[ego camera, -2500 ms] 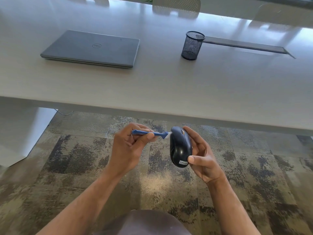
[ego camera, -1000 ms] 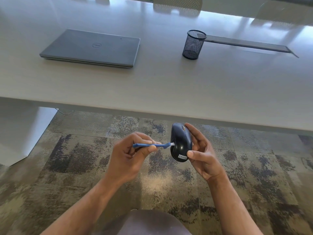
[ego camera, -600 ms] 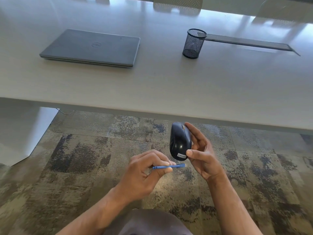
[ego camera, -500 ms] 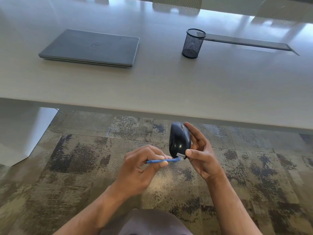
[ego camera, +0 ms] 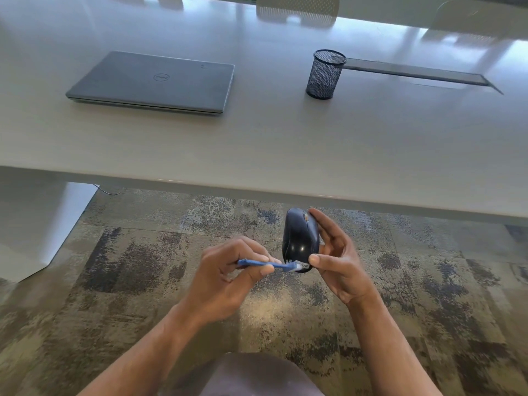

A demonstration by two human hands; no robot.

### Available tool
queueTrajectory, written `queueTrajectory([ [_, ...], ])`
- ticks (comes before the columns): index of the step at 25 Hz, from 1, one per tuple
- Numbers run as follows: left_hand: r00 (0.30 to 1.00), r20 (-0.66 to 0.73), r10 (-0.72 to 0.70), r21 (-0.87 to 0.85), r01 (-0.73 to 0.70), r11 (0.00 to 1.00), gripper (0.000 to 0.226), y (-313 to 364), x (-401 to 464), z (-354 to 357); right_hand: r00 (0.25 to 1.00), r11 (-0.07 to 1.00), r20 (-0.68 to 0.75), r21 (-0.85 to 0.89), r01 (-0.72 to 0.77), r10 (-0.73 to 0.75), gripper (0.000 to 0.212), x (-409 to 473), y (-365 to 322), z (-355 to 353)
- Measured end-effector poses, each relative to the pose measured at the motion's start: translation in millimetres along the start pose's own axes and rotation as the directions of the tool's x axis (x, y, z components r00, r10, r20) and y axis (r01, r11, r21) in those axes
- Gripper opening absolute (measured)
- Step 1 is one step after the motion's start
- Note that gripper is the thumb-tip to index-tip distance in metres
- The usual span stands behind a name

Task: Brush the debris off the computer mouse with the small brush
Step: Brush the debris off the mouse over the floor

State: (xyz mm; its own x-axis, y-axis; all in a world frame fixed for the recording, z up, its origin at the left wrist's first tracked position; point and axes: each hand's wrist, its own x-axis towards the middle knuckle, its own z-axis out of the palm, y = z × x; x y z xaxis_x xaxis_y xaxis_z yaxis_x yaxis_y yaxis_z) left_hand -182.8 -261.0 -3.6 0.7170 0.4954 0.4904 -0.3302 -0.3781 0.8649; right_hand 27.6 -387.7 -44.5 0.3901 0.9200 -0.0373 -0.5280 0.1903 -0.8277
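Note:
My right hand [ego camera: 338,260] grips a black computer mouse [ego camera: 300,238] upright on its side, thumb at its lower end by the white label and fingers behind it. It hangs over the carpet, in front of the table edge. My left hand [ego camera: 228,277] pinches a small blue brush [ego camera: 264,264] between thumb and fingers. The brush lies level and points right, its white bristle tip touching the mouse's lower end beside the label.
A pale table [ego camera: 285,144] spans the upper half of the view. On it lie a shut grey laptop [ego camera: 154,81] at the left, a black mesh pen cup [ego camera: 325,74], and a long dark slot [ego camera: 414,74]. Patterned carpet [ego camera: 128,267] lies below; my knee [ego camera: 257,375] shows at the bottom.
The brush went from the mouse's upper left side down past its lower end. Now its tip has come back against the bottom of the mouse. My right hand has kept the mouse nearly still.

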Motion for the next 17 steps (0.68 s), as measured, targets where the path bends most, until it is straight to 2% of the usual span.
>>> queueTrajectory([
  [8, 0.999, -0.04, -0.018, 0.029, 0.019, 0.999, 0.012, -4.2, 15.0, -19.9, 0.996, 0.999, 0.084, -0.032, -0.031, 0.034, 0.09, -10.5, 1.4, 6.3],
  [14, 0.992, -0.121, -0.027, 0.049, 0.033, 0.998, 0.006, -6.1, 22.2, -24.8, 0.984, 0.995, 0.152, 0.027, -0.093, 0.088, 0.106, -17.7, 2.9, 16.1],
  [17, 0.986, -0.159, -0.052, 0.062, 0.062, 0.996, 0.007, -7.7, 23.5, -25.3, 0.97, 0.992, 0.216, 0.033, -0.119, 0.109, 0.1, -18.4, 3.7, 18.0],
])
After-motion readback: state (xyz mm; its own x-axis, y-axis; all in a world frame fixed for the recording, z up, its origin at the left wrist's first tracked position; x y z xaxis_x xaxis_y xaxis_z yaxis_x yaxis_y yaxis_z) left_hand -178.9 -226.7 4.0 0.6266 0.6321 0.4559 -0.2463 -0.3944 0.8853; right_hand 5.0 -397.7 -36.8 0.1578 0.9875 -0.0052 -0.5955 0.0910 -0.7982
